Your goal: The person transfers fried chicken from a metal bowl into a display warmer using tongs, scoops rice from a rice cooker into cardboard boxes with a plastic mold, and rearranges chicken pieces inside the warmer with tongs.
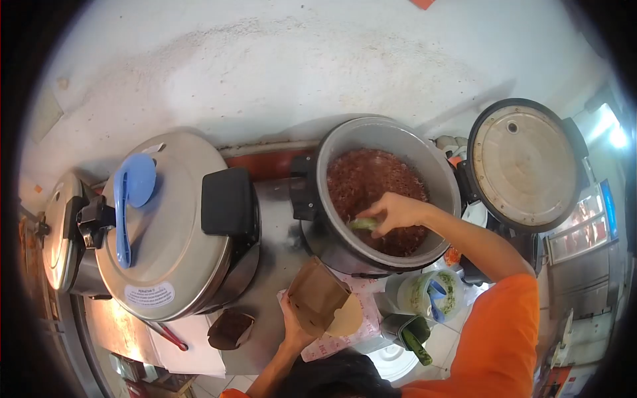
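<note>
My right hand [390, 213] reaches into a large open cooker [432, 166] holding reddish-brown rice [375, 171]. Its fingers are closed round a pale green object [362, 224], partly hidden by the fingers. My left hand [296, 325] holds an open brown cardboard box [318, 292] in front of the cooker; its inside looks empty. Left of the box, a small dark-filled container [231, 329] stands on the metal counter [275, 259].
A closed cooker [182, 219] with a blue paddle [123, 219] on top stands left, another [61, 232] beyond it. The open lid [527, 166] is at right. Tubs with greens [448, 292], a green-handled item [417, 348] and printed paper [361, 292] are near my right arm.
</note>
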A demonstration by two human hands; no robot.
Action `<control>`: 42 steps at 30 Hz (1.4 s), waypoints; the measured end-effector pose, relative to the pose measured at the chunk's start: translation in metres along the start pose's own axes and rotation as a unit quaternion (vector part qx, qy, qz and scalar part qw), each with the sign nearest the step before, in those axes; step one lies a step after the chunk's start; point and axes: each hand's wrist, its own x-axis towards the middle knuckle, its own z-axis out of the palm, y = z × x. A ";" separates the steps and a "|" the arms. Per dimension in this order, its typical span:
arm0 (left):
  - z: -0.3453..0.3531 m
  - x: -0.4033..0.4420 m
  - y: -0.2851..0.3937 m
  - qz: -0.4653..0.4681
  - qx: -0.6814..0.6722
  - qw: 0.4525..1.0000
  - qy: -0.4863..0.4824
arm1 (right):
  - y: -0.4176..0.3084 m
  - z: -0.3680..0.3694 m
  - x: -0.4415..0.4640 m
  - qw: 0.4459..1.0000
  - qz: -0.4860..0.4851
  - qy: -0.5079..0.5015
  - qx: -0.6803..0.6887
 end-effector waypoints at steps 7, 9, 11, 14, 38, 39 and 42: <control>-0.018 0.005 0.043 0.062 -0.100 0.992 0.039 | 0.026 -0.037 -0.002 0.975 0.118 -0.075 0.173; -0.028 -0.017 0.025 0.058 -0.015 0.996 0.059 | 0.019 -0.036 -0.002 0.992 0.096 -0.016 0.081; -0.034 -0.030 0.016 0.059 0.069 0.993 0.078 | 0.019 -0.014 -0.002 0.997 0.049 -0.021 0.055; -0.039 -0.037 0.016 0.061 0.116 0.987 0.097 | 0.001 0.003 -0.003 1.000 0.005 -0.023 0.008; -0.029 0.049 0.145 0.161 0.040 0.986 0.007 | -0.004 -0.032 -0.077 0.774 0.006 0.327 0.542; -0.025 0.050 0.157 0.146 0.043 0.988 -0.003 | -0.007 -0.034 -0.082 0.762 0.004 0.341 0.550; -0.011 0.059 0.176 0.148 0.032 0.988 -0.013 | -0.020 -0.040 -0.100 0.748 -0.015 0.372 0.549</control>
